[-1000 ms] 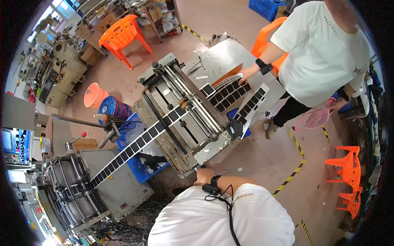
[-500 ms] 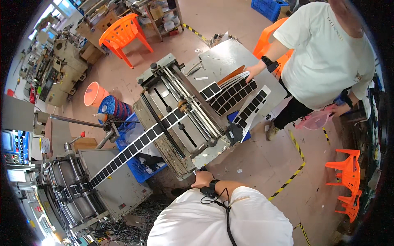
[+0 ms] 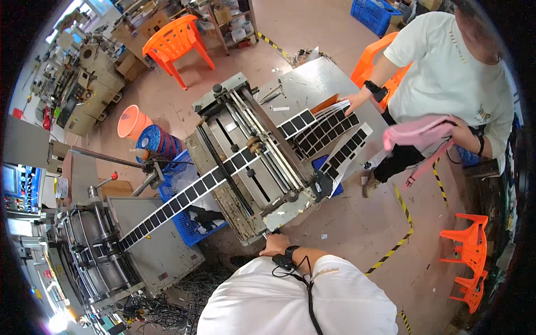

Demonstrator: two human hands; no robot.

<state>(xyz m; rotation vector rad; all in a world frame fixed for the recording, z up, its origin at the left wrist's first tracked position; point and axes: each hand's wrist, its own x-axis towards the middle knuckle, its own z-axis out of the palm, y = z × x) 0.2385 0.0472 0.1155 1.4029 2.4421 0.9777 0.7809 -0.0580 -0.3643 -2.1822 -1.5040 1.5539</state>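
My right hand, with a black band on its wrist, is closed at the near corner of a metal feeding machine. A short metal rod juts from that corner into my fingers, which mostly hide it. My left hand is out of view. Across the machine's bed runs a long white strip with black squares. It slopes down left to a roller machine. Beyond the rollers, white sheets with black squares hang over a grey table.
A co-worker's hand rests on the sheets; that person's other hand holds a pink bag. Orange chairs, a blue crate, a pink bucket and a blue-red spool stand around. Tangled black cables lie at lower left.
The co-worker has raised the pink bag, and it now swings out to the left. My view has shifted slightly. My right hand stays at the machine's corner.
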